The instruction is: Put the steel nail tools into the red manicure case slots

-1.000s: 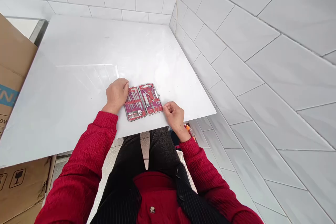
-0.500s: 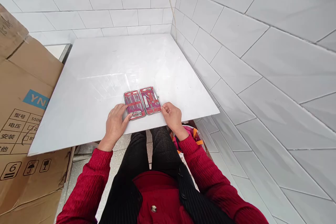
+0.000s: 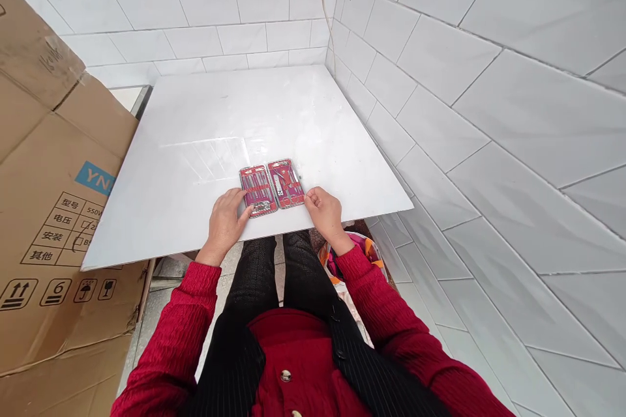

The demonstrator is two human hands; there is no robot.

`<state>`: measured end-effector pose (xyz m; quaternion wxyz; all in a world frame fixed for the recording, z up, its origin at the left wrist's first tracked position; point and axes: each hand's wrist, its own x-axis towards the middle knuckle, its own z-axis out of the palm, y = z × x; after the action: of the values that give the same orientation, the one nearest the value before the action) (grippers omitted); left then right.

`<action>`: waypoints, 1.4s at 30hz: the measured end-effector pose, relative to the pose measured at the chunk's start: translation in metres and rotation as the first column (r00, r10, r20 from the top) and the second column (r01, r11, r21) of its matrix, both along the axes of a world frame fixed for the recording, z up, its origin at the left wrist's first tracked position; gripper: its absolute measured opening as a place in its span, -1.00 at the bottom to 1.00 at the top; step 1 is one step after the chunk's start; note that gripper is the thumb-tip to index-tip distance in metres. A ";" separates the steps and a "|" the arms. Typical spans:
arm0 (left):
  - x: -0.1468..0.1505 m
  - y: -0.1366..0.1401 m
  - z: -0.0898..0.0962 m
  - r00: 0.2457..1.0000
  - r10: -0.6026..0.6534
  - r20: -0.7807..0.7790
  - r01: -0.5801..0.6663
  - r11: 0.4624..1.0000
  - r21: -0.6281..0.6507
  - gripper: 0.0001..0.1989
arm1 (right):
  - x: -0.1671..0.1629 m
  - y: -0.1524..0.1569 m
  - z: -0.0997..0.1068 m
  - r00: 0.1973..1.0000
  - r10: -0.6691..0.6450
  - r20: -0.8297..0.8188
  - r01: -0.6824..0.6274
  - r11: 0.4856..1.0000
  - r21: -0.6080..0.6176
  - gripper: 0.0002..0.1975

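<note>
A manicure set case lies opened flat near the front edge of the white board. Its red and purple lining carries several slim metal tools in the left half. Nail clippers and small scissors sit in the right half. My left hand holds the case's left side, fingertips at the edge and thumb by the lower corner. At the lower right corner, my right hand pinches the rim between thumb and curled fingers.
A large cardboard box stands at the left, against the board. White tiled walls rise behind and at the right, with a thin cable in the corner. Below the board's right front is a bag or basket with colourful contents.
The view has turned slightly, so the box, board and case appear farther right. Both hands keep their places at the case's sides.
</note>
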<state>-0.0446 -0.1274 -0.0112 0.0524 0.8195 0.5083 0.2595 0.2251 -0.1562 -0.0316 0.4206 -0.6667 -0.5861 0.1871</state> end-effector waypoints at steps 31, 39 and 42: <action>-0.001 -0.004 -0.006 0.999 -0.021 0.050 0.024 0.998 -0.055 -0.56 | -0.001 -0.007 0.002 0.998 -0.028 -0.051 0.028 0.999 -0.017 -0.75; -0.001 -0.015 0.000 0.998 -0.019 0.066 0.024 0.997 -0.071 -0.62 | -0.018 -0.010 0.027 0.919 0.341 0.199 -0.360 0.931 0.062 -0.78; -0.001 -0.022 0.000 0.999 -0.006 0.045 0.009 0.997 -0.076 -0.60 | -0.032 0.005 0.042 0.795 0.474 0.377 -0.515 0.857 0.007 -0.77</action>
<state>-0.0459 -0.1490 -0.0108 0.0960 0.8128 0.5133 0.2582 0.1927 -0.1513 0.0104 0.2774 -0.4888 -0.8165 0.1319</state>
